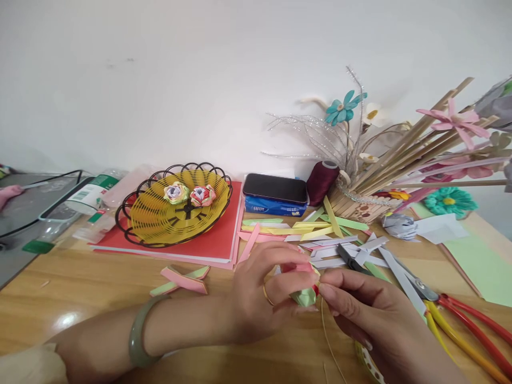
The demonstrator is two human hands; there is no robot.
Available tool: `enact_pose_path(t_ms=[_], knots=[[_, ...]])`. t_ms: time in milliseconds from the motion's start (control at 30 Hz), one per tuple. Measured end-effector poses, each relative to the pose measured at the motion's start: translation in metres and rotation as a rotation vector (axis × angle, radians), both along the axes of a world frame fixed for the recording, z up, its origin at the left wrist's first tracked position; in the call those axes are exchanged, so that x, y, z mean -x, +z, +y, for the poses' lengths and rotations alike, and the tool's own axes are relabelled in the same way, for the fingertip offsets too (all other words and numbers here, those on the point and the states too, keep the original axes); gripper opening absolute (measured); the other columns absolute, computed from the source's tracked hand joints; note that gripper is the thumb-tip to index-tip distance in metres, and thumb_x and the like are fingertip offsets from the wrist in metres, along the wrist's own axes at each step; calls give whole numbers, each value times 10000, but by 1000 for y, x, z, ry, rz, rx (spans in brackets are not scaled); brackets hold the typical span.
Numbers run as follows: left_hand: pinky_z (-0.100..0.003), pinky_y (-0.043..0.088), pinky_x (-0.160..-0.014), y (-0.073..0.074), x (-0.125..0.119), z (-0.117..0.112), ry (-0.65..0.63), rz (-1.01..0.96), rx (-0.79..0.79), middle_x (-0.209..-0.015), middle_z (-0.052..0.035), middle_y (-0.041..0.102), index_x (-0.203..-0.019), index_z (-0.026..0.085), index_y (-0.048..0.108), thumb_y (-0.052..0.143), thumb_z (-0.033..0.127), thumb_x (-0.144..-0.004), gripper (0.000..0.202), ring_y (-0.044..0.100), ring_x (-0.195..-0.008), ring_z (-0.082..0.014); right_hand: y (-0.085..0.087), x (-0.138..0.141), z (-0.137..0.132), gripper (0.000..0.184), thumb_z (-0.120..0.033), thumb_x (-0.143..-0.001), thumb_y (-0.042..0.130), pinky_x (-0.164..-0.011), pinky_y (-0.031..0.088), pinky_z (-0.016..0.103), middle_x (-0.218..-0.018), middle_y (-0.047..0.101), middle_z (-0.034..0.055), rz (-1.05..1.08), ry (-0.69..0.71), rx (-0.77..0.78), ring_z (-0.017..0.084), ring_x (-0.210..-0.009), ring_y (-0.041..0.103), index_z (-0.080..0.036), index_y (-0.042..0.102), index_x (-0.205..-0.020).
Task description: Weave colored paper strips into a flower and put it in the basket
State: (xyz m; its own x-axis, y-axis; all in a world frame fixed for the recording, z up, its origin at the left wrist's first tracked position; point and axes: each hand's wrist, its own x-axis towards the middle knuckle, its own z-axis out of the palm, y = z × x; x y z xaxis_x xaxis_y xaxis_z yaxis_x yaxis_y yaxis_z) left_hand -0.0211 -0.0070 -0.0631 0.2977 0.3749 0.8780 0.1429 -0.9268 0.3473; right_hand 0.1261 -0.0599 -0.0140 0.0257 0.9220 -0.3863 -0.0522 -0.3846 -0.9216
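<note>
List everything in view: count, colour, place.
Bowl: 1, yellow, left of centre
Flowers: 2, multicoloured, in bowl
Sheets: several, red topmost, under bowl
Bottles: 2+, clear, far left
Phone: 1, black, on pack
Pack: 1, blue, back centre
Spool: 1, maroon, beside phone
Strips: many, mixed, centre
Bouquet: 1, mixed, back right
Fuzzy flower: 1, teal, right
Card: 1, green, right
Tools: 2+, red- and yellow-handled, right
Held paper: 1, pink-green-red, centre
Bangle: 1, green, left wrist
Left fingers: several, around held paper
Right fingers: pinched, paper's right edge

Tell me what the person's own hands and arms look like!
The left arm has a cream sleeve and a smooth grey-green bangle. The left hand has a thin gold ring around one of its fingers. No ring shows on the right hand, and no sleeve shows on that side.
</note>
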Motion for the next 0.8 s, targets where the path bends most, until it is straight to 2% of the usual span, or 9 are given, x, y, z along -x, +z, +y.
enact_pose_path(t_ms=[233,400,667,800], knots=[[-304,532,-782,1,1,0,7,5,35,-940,-54,562,-972,155,528,610,239,-789,218,566,-878,-143,-3,-1,-3,314,-489,-737,605,-399,282,196,-557,473,-21,-276,39,-212,87,-484,349,-203,624,-608],[-313,523,-821,-1,1,-1,5,9,19,-946,-56,558,-964,145,531,632,194,-765,228,557,-912,-148,-9,-5,2,229,-428,-732,624,-525,459,208,-592,592,-5,-337,67,-358,134,-562,529,-232,651,-617],[-310,509,-862,-3,0,-1,-9,-6,-18,-928,-49,558,-942,134,536,599,174,-788,171,548,-953,-145,-15,-8,2,148,-365,-661,724,-507,452,172,-604,622,-16,-134,64,-247,113,-557,545,-231,675,-624],[-312,514,-853,-3,0,-1,-6,-5,-27,-932,-50,561,-951,133,531,600,153,-778,188,549,-941,-147,-13,-7,2,158,-372,-644,737,-488,421,167,-593,601,-26,-132,74,-200,97,-535,504,-230,674,-617]])
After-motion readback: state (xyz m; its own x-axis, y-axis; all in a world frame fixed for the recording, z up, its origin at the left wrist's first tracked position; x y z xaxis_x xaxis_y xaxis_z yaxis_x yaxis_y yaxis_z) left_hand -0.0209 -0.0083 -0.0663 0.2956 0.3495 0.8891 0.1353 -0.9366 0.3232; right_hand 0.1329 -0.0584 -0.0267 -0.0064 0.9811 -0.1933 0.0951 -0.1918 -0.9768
